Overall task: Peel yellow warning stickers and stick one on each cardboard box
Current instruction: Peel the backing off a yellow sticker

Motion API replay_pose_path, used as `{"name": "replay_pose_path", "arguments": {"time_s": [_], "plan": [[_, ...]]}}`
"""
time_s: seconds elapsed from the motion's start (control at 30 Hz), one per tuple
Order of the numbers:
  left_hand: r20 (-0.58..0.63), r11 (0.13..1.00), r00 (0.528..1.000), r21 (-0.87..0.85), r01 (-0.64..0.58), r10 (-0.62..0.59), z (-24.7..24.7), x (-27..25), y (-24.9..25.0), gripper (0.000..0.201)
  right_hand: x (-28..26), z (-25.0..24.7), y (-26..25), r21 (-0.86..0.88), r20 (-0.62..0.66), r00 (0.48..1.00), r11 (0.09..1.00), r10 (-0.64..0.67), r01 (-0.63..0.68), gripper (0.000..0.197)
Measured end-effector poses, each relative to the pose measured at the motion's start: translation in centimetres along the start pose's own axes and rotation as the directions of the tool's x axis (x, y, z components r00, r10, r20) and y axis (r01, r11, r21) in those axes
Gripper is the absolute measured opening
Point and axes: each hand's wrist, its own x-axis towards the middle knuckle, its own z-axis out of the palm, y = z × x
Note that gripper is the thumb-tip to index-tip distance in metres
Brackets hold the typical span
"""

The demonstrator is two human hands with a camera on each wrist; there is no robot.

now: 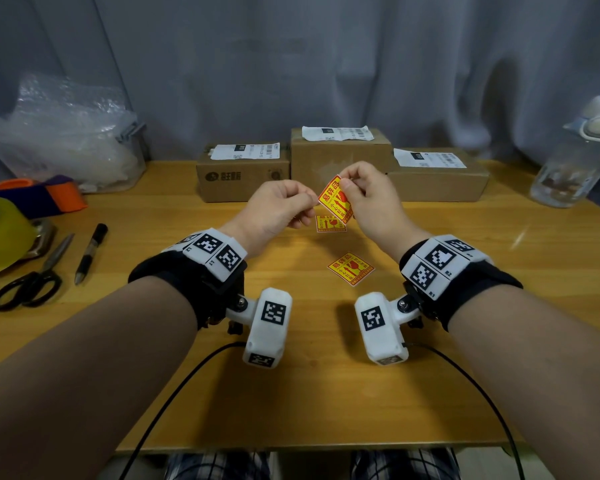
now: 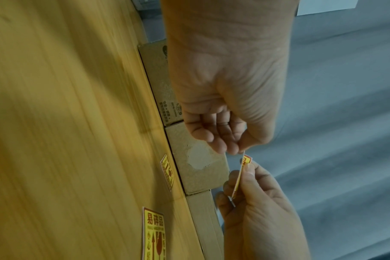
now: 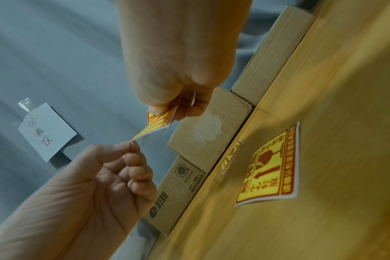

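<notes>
Both hands are raised over the wooden table (image 1: 291, 393) and hold one yellow warning sticker (image 1: 335, 199) between them. My right hand (image 1: 347, 188) pinches its upper part, seen closer in the right wrist view (image 3: 167, 109). My left hand (image 1: 310, 202) pinches its lower corner between thumb and forefinger (image 3: 131, 146). Two more yellow stickers (image 1: 330, 224) (image 1: 351, 268) lie flat on the table below. Three cardboard boxes stand in a row at the back: left (image 1: 243, 181), middle (image 1: 340, 157), right (image 1: 440, 183). Each carries a white shipping label on top.
At the left lie a yellow tape roll (image 1: 0, 233), scissors (image 1: 32, 282), a black pen (image 1: 90, 252) and an orange and purple dispenser (image 1: 42, 195). A plastic tub of bubble wrap (image 1: 66, 133) stands behind them. A water bottle (image 1: 575, 154) stands at the far right.
</notes>
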Motion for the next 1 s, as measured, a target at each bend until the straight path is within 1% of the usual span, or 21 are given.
{"name": "replay_pose_path", "arguments": {"time_s": [0.1,0.13,0.2,0.23,0.27,0.3,0.33,0.4,0.43,0.57,0.77,1.0], "plan": [[-0.010,1.000,1.000,-0.011,-0.011,0.011,0.1,0.0,0.0,0.018,-0.1,0.1,0.2,0.022,0.000,1.000,0.999,0.024,-0.024,0.007],[-0.020,1.000,1.000,-0.013,-0.016,0.016,0.1,0.1,0.0,0.017,-0.1,0.1,0.3,-0.016,-0.019,1.000,1.000,0.016,-0.017,0.010],[-0.046,1.000,0.999,-0.013,-0.023,0.023,0.1,0.2,0.0,0.017,-0.1,0.0,0.5,-0.162,-0.079,0.996,0.986,-0.044,0.030,0.023],[-0.064,1.000,0.998,-0.013,-0.025,0.024,0.1,0.3,0.0,0.017,-0.1,0.0,0.3,-0.221,-0.107,0.991,0.974,-0.082,0.056,0.023],[-0.083,1.000,0.996,-0.013,-0.026,0.025,0.1,0.4,0.0,0.018,-0.1,0.0,0.0,-0.246,-0.126,0.986,0.966,-0.108,0.074,0.019],[-0.100,1.000,0.995,-0.014,-0.027,0.025,0.2,0.6,-0.1,0.019,-0.1,0.1,-0.2,-0.225,-0.124,0.985,0.970,-0.117,0.087,0.013],[-0.111,0.999,0.993,-0.014,-0.030,0.028,0.2,0.6,-0.1,0.019,-0.2,0.1,-0.6,-0.157,-0.096,0.990,0.984,-0.100,0.084,0.009],[-0.111,0.999,0.993,-0.014,-0.039,0.037,0.4,0.7,-0.2,0.018,-0.5,0.4,-1.3,0.011,0.006,0.999,0.999,-0.037,0.037,0.008],[-0.109,0.999,0.993,-0.017,-0.044,0.042,0.4,0.7,-0.2,0.018,-0.7,0.5,-1.5,0.049,0.039,0.999,0.999,-0.023,0.021,0.008],[-0.114,0.998,0.993,-0.039,-0.046,0.042,0.5,0.6,-0.4,0.016,-0.8,0.5,-1.8,0.095,0.097,0.995,0.995,0.003,-0.012,0.012],[-0.094,0.997,0.994,-0.048,-0.055,0.051,0.3,0.4,-0.4,0.009,-1.0,0.3,-1.6,0.146,0.122,0.992,0.988,0.039,-0.057,0.015],[-0.113,0.996,0.993,-0.073,-0.045,0.037,0.6,0.3,0.0,0.009,-0.9,0.2,-1.8,0.136,0.135,0.991,0.990,0.006,-0.025,0.013]]}}
